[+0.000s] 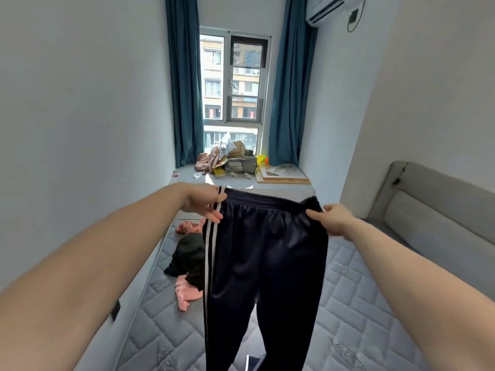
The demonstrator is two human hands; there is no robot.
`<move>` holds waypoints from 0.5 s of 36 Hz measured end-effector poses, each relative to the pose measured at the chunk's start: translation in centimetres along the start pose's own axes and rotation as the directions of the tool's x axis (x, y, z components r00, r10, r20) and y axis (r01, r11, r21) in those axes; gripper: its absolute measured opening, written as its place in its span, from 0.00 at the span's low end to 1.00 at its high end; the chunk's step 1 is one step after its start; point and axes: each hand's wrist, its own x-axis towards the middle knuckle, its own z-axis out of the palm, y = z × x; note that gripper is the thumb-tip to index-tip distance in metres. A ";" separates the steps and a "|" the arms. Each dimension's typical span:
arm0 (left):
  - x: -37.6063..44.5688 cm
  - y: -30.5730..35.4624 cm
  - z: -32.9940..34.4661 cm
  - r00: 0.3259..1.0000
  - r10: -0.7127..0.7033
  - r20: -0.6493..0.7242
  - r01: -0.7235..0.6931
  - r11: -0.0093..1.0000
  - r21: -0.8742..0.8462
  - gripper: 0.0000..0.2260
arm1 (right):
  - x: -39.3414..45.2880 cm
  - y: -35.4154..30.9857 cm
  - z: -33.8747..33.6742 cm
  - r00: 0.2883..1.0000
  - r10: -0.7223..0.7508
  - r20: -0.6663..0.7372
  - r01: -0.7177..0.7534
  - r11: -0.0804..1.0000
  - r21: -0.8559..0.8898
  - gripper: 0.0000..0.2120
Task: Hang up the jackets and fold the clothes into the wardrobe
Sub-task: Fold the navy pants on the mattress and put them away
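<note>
Trousers (267,263): dark navy track pair with white side stripes, held up in the air by the waistband over the mattress; legs hang straight down, lower ends out of frame.
Left hand (203,203): arm outstretched, fingers and thumb pinching the striped corner of the waistband.
Right hand (330,219): arm outstretched at matching height, fingers curled round the opposite waistband corner.
Grip state: both hands closed on the fabric; waistband stretched nearly flat between them.
Step in hand (judgement): squaring the garment ahead of folding.
Method advice: keep both corners level, let the legs settle one over the other, then lower onto the bare middle of the mattress (348,303) and fold there.
Risk (judgement): slippery fabric may slide out of alignment if one corner drops.
Left edge of mattress: black garment (187,255) and pink garment (186,291) lie crumpled, touching; another pink piece (187,226) nearer the far end.
Headboard (434,199): grey, at right.
Window ledge (281,186): clutter piled beneath the window.
Wardrobe: not in view.
</note>
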 end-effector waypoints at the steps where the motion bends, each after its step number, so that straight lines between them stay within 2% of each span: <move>1: 0.6 1.4 -0.3 0.997 0.045 -0.066 -0.047 0.999 -0.026 0.24 | 1.0 -1.4 -0.4 0.997 -0.021 -0.071 0.024 0.999 0.044 0.15; 3: 1.6 4.1 -1.5 0.962 0.166 -0.217 -0.176 0.984 -0.031 0.16 | 2.7 -4.4 -1.6 0.985 -0.072 -0.158 0.095 0.984 0.148 0.13; 5: 1.9 7.1 -2.9 0.884 0.286 -0.369 -0.310 0.951 -0.007 0.05 | 3.8 -7.5 -3.4 0.966 -0.146 -0.213 0.183 0.969 0.168 0.15; 8: 0.6 12.0 -5.0 0.734 0.424 -0.532 -0.475 0.879 0.044 0.04 | 3.8 -11.8 -6.2 0.924 -0.282 -0.260 0.310 0.948 0.072 0.23; 11: -1.1 16.2 -6.6 0.607 0.521 -0.601 -0.593 0.800 0.094 0.09 | 3.5 -14.9 -8.5 0.874 -0.389 -0.292 0.417 0.908 0.040 0.26; 14: -2.7 18.8 -7.2 0.513 0.591 -0.623 -0.640 0.747 0.182 0.10 | 3.3 -16.7 -10.1 0.820 -0.457 -0.345 0.484 0.875 -0.009 0.27; 16: -3.4 19.3 -7.1 0.470 0.636 -0.613 -0.659 0.714 0.236 0.09 | 3.1 -16.9 -10.7 0.790 -0.474 -0.389 0.507 0.862 -0.022 0.27; 18: -3.9 18.9 -6.6 0.456 0.667 -0.589 -0.664 0.696 0.274 0.08 | 2.7 -16.5 -10.8 0.759 -0.501 -0.415 0.536 0.843 -0.038 0.25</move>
